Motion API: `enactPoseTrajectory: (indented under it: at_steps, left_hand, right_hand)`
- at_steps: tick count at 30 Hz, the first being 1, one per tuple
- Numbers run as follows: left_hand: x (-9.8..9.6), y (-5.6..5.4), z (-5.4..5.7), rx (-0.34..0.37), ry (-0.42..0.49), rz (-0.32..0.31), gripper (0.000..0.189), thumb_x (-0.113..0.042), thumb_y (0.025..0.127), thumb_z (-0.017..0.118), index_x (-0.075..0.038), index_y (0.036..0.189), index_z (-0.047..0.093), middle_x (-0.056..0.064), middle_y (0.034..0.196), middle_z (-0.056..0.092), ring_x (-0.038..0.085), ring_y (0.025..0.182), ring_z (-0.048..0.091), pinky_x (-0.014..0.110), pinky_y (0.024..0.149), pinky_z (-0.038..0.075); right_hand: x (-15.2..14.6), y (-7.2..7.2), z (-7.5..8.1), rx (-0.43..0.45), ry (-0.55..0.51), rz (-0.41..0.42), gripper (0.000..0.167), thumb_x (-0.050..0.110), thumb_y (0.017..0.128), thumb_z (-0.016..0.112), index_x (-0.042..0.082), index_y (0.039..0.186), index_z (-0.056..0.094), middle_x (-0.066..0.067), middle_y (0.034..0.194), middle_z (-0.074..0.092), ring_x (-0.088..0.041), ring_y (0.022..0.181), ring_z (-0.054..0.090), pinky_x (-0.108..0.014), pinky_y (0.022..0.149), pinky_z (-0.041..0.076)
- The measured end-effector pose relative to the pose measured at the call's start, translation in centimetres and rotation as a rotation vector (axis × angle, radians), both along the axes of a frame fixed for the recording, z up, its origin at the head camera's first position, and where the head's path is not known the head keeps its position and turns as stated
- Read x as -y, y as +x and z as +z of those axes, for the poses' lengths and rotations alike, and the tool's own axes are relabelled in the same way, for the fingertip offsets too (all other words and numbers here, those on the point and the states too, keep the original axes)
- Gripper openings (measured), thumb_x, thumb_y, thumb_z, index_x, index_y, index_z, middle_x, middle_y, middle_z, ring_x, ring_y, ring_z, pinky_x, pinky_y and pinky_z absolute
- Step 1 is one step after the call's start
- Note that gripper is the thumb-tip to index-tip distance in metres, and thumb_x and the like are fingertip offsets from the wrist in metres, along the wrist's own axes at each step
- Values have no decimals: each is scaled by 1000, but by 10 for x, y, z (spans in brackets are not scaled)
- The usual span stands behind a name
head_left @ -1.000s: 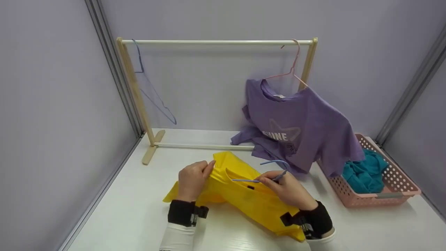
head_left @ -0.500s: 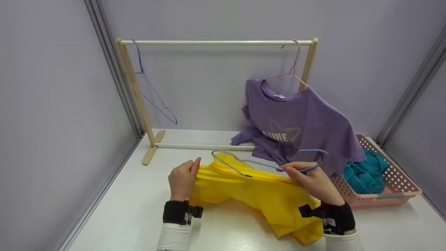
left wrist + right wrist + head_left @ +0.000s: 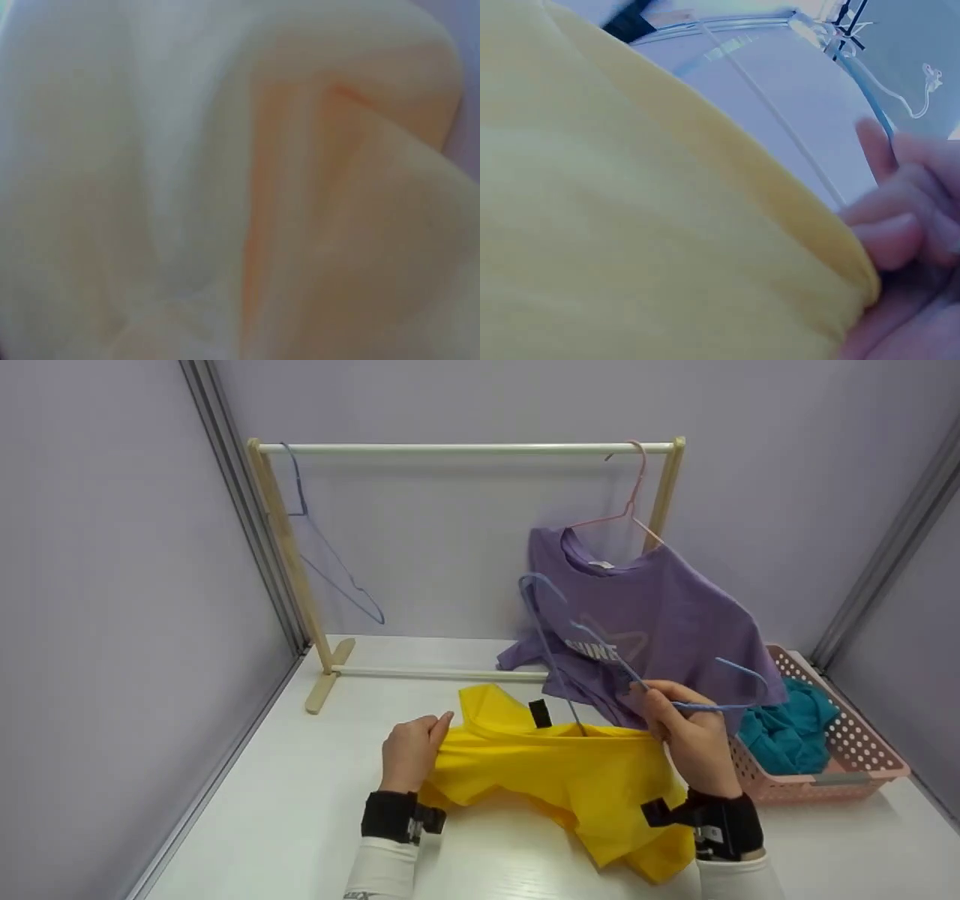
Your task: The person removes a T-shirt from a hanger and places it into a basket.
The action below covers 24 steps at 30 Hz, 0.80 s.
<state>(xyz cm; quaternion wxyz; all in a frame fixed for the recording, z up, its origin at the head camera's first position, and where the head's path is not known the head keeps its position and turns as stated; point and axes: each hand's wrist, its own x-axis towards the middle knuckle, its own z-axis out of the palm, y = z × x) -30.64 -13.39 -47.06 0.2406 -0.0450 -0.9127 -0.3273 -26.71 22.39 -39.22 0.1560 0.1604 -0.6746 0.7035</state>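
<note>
A yellow shirt (image 3: 540, 769) with a black neck label is stretched between both hands above the table. At its left side, my left hand (image 3: 411, 754) grips the cloth by the neckline. My right hand (image 3: 690, 735) pinches a blue wire hanger (image 3: 551, 656) near its hook, which points right. One arm of the hanger slants down into the neck opening. In the right wrist view, the lower fingers (image 3: 892, 240) also hold the shirt's neckline edge. Blurred pale cloth (image 3: 360, 225) fills the left wrist view, where the left hand's grip cannot be made out.
Behind stands a rack with a white rail (image 3: 465, 448). A spare blue hanger (image 3: 341, 566) hangs at its left end. At the right, a purple T-shirt (image 3: 690, 630) hangs on a pink hanger (image 3: 626, 516). A pink basket (image 3: 862, 746) holds teal cloth (image 3: 787, 731).
The right hand has moved right, drawing the shirt's neckline taut. It has turned the blue hanger so one end rises and the other dips into the neck opening. The left hand keeps its grip.
</note>
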Motion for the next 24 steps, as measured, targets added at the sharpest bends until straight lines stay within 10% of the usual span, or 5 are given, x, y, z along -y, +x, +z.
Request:
enactPoseTrajectory:
  at_steps: [8, 14, 24]
  left_hand:
    - [-2, -1, 0, 111, 2, 20, 48, -37, 105, 60, -13, 64, 54, -6, 58, 28, 13, 53, 36, 24, 56, 30]
    - [-2, -3, -5, 127, -17, 27, 49, -36, 104, 60, -14, 61, 52, -5, 57, 30, 13, 54, 37, 25, 55, 30]
    - [-7, -2, -7, 72, -28, 43, 41, -34, 104, 61, -14, 69, 55, -4, 60, 39, 14, 56, 42, 27, 56, 35]
  right_hand:
    - [5, -8, -2, 14, -478, -52, 25, 22, 106, 57, 0, 113, 64, -2, 65, 29, -18, 52, 21, -29, 50, 17]
    - [-1, -9, -3, -196, -798, 155, 19, 17, 112, 40, 2, 99, 42, -3, 67, 16, -16, 49, 13, -26, 49, 5]
    - [10, -7, -1, -421, -783, 177, 26, 4, 111, 37, 9, 87, 28, -2, 65, 16, -14, 47, 15, -24, 47, 7]
